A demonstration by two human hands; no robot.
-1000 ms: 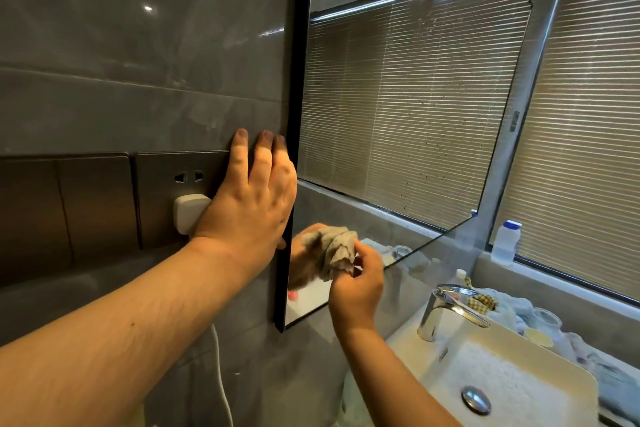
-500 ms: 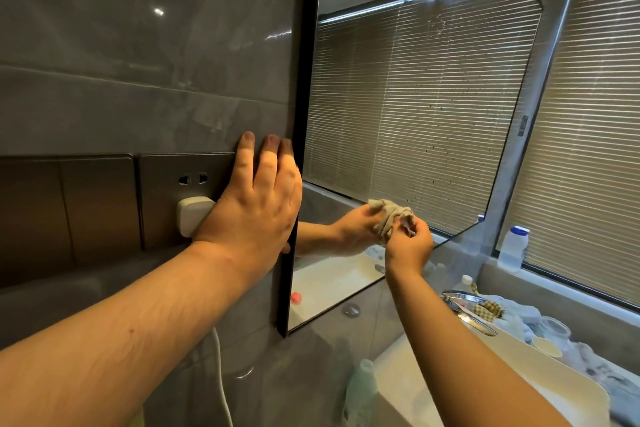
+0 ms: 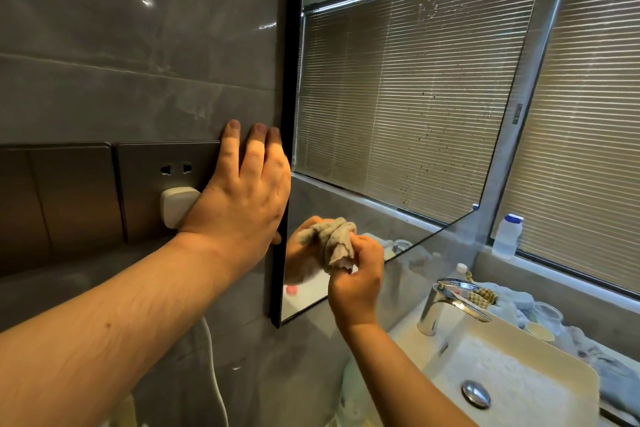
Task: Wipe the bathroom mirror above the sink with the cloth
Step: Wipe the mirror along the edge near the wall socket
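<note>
Your right hand grips the bunched cloth, pressed to the mirror low by its dark left edge. Left of that grip, your left hand lies flat, fingers straight, on the wall. The sink sits below right.

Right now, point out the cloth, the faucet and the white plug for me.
cloth (image 3: 337,241), head view, on the bunched folds above the right hand's fingers.
faucet (image 3: 450,302), head view, on the chrome spout.
white plug (image 3: 176,206), head view, on its front face beside the left hand.
</note>
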